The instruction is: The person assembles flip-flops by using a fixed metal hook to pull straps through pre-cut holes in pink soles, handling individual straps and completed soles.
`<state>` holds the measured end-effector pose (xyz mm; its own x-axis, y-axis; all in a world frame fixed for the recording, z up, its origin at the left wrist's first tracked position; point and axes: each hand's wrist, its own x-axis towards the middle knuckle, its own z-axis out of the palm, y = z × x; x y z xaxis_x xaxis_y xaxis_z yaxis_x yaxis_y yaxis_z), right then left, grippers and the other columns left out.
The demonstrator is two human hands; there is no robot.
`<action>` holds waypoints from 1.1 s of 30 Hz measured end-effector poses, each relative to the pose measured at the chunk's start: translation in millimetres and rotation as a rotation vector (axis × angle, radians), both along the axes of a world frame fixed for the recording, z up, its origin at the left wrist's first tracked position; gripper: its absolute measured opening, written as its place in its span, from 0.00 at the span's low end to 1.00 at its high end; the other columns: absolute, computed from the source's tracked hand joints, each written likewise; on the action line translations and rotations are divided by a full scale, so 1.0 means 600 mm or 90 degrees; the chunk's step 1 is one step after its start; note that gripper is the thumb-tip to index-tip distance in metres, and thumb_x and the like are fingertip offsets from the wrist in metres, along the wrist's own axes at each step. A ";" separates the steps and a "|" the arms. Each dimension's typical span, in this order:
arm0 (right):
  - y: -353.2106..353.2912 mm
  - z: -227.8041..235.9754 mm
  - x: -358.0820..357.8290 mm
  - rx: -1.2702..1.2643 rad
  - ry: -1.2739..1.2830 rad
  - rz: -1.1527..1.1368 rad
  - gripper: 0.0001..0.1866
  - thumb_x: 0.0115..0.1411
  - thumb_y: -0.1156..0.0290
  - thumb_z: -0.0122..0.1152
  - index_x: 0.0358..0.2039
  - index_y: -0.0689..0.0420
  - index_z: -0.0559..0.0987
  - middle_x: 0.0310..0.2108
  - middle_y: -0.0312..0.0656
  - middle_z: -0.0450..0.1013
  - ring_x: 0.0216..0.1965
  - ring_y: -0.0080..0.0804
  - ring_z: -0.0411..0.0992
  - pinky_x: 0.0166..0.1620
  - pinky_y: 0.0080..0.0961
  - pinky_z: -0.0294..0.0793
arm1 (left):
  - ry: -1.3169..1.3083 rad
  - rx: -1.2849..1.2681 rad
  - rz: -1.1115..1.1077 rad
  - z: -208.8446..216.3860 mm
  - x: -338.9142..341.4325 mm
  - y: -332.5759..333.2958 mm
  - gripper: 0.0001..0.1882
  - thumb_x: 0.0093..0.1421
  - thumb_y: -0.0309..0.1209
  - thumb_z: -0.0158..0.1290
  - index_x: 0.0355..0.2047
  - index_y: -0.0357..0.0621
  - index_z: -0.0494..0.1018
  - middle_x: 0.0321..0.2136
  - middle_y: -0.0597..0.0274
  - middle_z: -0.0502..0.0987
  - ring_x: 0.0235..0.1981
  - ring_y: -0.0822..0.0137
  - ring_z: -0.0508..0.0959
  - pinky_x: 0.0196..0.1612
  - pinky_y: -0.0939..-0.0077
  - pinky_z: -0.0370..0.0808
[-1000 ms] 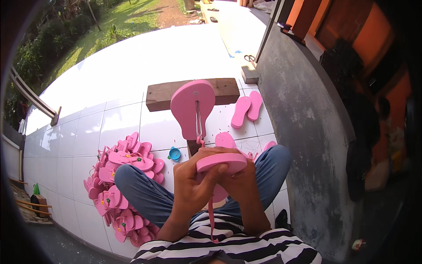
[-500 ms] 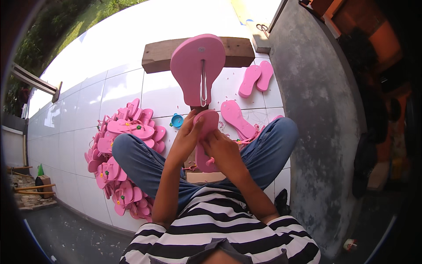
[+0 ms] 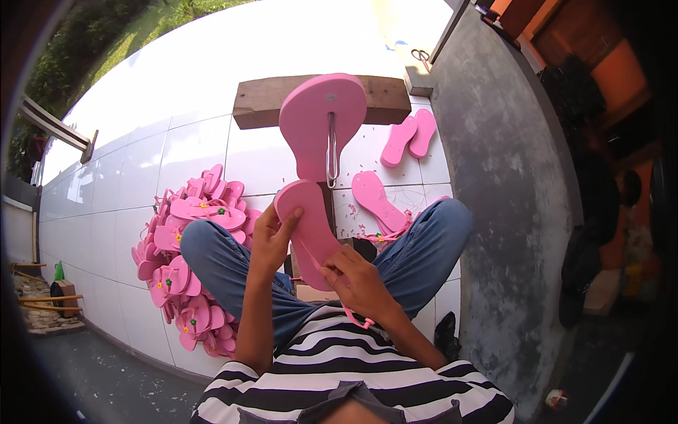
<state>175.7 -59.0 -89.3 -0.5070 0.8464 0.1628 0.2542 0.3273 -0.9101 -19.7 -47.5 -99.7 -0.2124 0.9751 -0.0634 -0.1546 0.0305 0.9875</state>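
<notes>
A pink flip-flop sole point(image 3: 308, 222) is tilted up in front of me. My left hand point(image 3: 270, 240) grips its far left edge, thumb on the face and fingers behind. My right hand point(image 3: 358, 281), at the sole's near end, is closed on a thin pink strap point(image 3: 349, 314), whose knobbed end dangles below the fingers. Where the strap meets the sole is partly covered by those fingers. Just beyond, another pink sole point(image 3: 321, 127) lies on a wooden block stand point(image 3: 388, 99), a long looped metal wire tool point(image 3: 332, 155) resting over it.
A heap of finished pink flip-flops point(image 3: 187, 272) lies beside my left knee. To the right are a loose pair of soles point(image 3: 409, 138), another sole point(image 3: 376, 201) with straps near my knee, and pink scraps. A grey ledge point(image 3: 494, 212) runs along the right, with scissors point(image 3: 420, 55) at its far end.
The held sole has swung from bent and low between both hands to flattened out and raised, its face now visible. My right hand moved nearer to me, drawing the strap along.
</notes>
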 end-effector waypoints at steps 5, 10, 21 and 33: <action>0.062 0.029 -0.014 0.066 0.099 -0.121 0.18 0.60 0.74 0.63 0.51 0.58 0.74 0.48 0.48 0.68 0.43 0.38 0.73 0.43 0.32 0.75 | 0.077 0.202 -0.128 0.066 -0.007 -0.006 0.19 0.60 0.19 0.55 0.52 0.35 0.72 0.47 0.53 0.78 0.49 0.64 0.77 0.53 0.69 0.73; 0.107 0.059 -0.026 0.352 0.113 -0.126 0.19 0.50 0.84 0.66 0.44 0.59 0.80 0.41 0.43 0.75 0.43 0.40 0.76 0.44 0.32 0.78 | 0.243 0.502 -0.083 0.099 0.016 0.028 0.17 0.52 0.22 0.63 0.41 0.43 0.70 0.38 0.53 0.77 0.42 0.60 0.78 0.49 0.66 0.73; 0.123 0.095 -0.044 0.345 0.263 -0.197 0.13 0.49 0.81 0.71 0.36 0.60 0.79 0.38 0.46 0.79 0.39 0.38 0.80 0.43 0.28 0.80 | 0.145 0.587 0.005 0.132 0.019 0.083 0.19 0.52 0.23 0.64 0.39 0.41 0.66 0.34 0.52 0.74 0.36 0.63 0.77 0.40 0.71 0.76; 0.134 0.125 -0.061 0.251 0.181 -0.259 0.09 0.56 0.78 0.67 0.37 0.61 0.77 0.33 0.44 0.75 0.33 0.35 0.76 0.34 0.28 0.75 | 0.460 0.319 0.195 0.196 0.039 0.095 0.27 0.54 0.30 0.66 0.51 0.40 0.66 0.63 0.46 0.55 0.61 0.53 0.61 0.56 0.61 0.67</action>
<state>139.4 21.6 -14.4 -0.0479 0.8116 0.5823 0.1944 0.5794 -0.7915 4.0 9.6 18.0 -0.2891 0.7474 0.5981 0.5716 -0.3664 0.7342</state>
